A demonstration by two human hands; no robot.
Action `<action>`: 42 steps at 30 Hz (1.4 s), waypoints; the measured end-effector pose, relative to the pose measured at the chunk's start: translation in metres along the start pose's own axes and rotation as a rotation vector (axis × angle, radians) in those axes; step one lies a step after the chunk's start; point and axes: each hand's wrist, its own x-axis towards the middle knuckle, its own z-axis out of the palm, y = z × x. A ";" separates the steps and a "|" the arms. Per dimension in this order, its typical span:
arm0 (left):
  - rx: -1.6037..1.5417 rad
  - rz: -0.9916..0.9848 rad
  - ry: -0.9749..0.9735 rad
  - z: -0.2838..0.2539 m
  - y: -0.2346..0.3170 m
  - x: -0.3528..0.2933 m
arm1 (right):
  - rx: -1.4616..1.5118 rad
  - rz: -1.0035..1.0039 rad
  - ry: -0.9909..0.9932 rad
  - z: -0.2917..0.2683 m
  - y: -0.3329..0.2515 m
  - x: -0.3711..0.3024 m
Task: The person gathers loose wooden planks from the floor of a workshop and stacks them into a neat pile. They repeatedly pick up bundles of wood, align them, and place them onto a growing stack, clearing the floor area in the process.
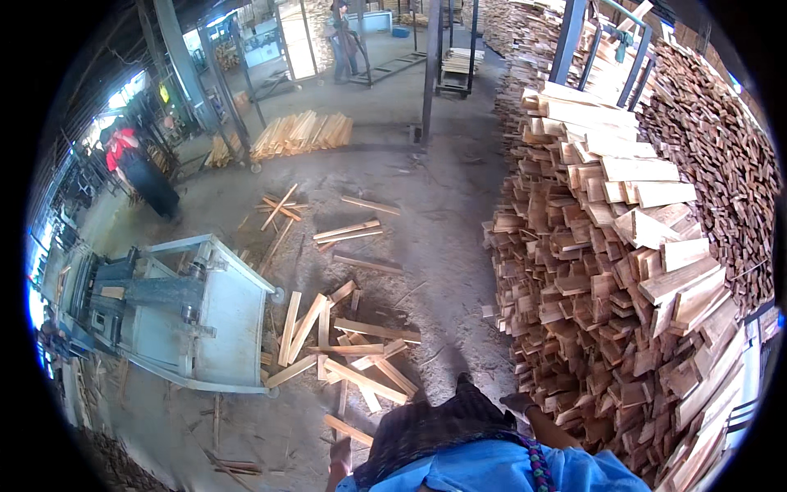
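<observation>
The person stands on a dusty concrete floor [443, 246] in a wood workshop, seen from above. The right hand [519, 403] hangs low beside the body, just next to the foot of a tall stack [607, 271] of short wooden boards that fills the right side of the view. The hand looks loosely curled and seems to hold nothing, though it is small and dark, so whether it touches the stack cannot be told. The left hand [340, 459] shows only as a sliver at the lower edge, beside the dark patterned cloth at the person's waist; its grip cannot be told.

Loose planks [344, 344] lie scattered on the floor just ahead and to the left of the person, crossing one another. Left of them stands a pale grey machine [176, 312] with a flat metal table. Farther off, a neat pile [299, 133] of light boards sits on the floor. A worker [139, 172] in red bends at the far left, and another person [343, 41] stands in the distance near the top.
</observation>
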 end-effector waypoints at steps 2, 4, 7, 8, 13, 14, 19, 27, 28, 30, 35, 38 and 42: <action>-0.001 -0.172 -0.063 0.015 0.003 -0.025 | -0.140 -0.023 -0.063 -0.029 -0.024 0.028; -0.037 -0.226 -0.118 0.029 0.037 -0.007 | -0.177 -0.136 -0.004 -0.053 -0.014 0.068; -0.089 -0.305 -0.097 0.047 0.075 0.003 | -0.231 -0.252 -0.103 -0.100 -0.074 0.091; -0.108 -0.327 -0.082 0.051 0.086 0.004 | -0.245 -0.247 -0.169 -0.121 -0.110 0.088; -0.162 -0.278 -0.067 0.062 0.157 0.042 | -0.240 -0.325 -0.109 -0.167 -0.124 0.114; -0.168 -0.277 -0.068 0.062 0.163 0.040 | -0.264 -0.320 -0.141 -0.173 -0.123 0.119; -0.132 -0.230 -0.077 0.052 0.192 0.069 | -0.426 -0.317 -0.167 -0.187 -0.087 0.155; -0.087 -0.233 -0.096 0.029 0.194 0.137 | -0.273 -0.080 -0.144 -0.193 -0.031 0.157; -0.077 -0.253 -0.086 0.023 0.184 0.137 | -0.260 -0.078 -0.166 -0.188 -0.039 0.145; -0.065 -0.239 -0.084 0.014 0.180 0.155 | -0.241 -0.104 -0.150 -0.177 -0.024 0.149; 0.097 0.045 -0.082 0.007 0.208 0.219 | -0.008 -0.083 -0.105 -0.129 0.082 0.204; -0.041 0.013 -0.048 0.004 0.201 0.245 | 0.230 -0.112 -0.131 -0.143 0.061 0.261; -0.174 -0.191 0.013 -0.006 0.197 0.236 | -0.432 -0.114 -0.278 -0.218 -0.061 0.290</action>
